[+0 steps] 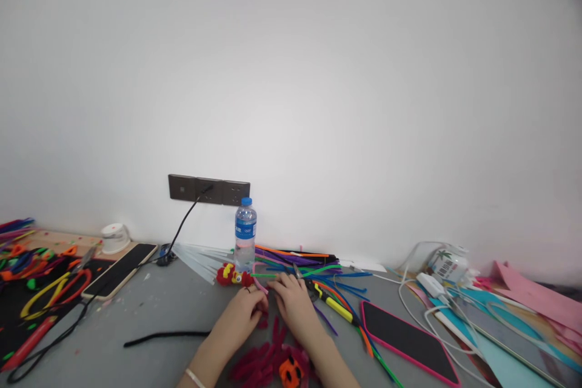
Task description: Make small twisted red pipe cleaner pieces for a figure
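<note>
My left hand [251, 303] is closed, with a light pink pipe cleaner [260, 286] at its pinched fingertips. Right beside it, my right hand [291, 298] has bent fingers, their tips meeting the same pipe cleaner; the exact grip is partly hidden. Just beyond the left hand lies a red and yellow fuzzy figure [234, 276] with a googly eye. Between and below my forearms sit crimson fuzzy pieces [257, 364] and an orange fuzzy piece with black spots [290, 371]. A black pipe cleaner [166, 334] extends left from under my left forearm.
A water bottle [245, 236] stands by the wall, near loose pipe cleaners [313, 260] and a yellow-black cutter [334, 305]. A pink-edged phone [409, 342] lies right, before white cables and coloured paper. Leftward are another phone [120, 271], scissors [45, 297] and a white cup [114, 238].
</note>
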A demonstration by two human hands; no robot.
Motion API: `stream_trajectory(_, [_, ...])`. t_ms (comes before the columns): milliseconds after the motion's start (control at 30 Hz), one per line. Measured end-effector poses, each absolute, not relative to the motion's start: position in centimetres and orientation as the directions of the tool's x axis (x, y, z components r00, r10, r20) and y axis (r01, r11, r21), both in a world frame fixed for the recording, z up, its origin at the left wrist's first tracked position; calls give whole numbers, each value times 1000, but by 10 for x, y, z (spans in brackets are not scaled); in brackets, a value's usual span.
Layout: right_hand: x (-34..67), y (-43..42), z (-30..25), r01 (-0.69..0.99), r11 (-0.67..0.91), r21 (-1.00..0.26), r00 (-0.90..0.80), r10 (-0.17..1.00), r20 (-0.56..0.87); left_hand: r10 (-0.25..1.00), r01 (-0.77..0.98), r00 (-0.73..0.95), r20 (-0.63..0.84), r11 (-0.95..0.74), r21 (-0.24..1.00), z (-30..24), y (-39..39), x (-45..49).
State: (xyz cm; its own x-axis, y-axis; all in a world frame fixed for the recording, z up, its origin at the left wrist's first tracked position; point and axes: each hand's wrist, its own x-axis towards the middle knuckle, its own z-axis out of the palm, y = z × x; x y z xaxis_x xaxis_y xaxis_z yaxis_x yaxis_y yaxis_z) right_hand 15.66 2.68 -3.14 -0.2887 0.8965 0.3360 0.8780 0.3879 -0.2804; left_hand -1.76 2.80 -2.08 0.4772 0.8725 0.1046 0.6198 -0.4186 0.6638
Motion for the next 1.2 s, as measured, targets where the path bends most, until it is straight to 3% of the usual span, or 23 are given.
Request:
stream_trajectory(333, [155, 25, -30, 894, 348, -281, -247, 908, 339, 913, 738, 404, 60, -364, 568, -14, 27, -19])
stream_trajectory(567, [155, 22, -27, 795, 471, -383, -373, 876, 304, 921, 773, 384, 64, -359, 523, -8, 21, -23])
stream_trajectory(1000, [154, 22, -23, 843, 365, -395, -324, 931, 170, 937, 762, 349, 5, -287, 581, -5, 21, -24])
stream_trajectory(1200, [155, 23, -27, 853, 378, -360, -312, 922, 229, 888, 659, 459, 32, -365, 658, 2, 18, -30])
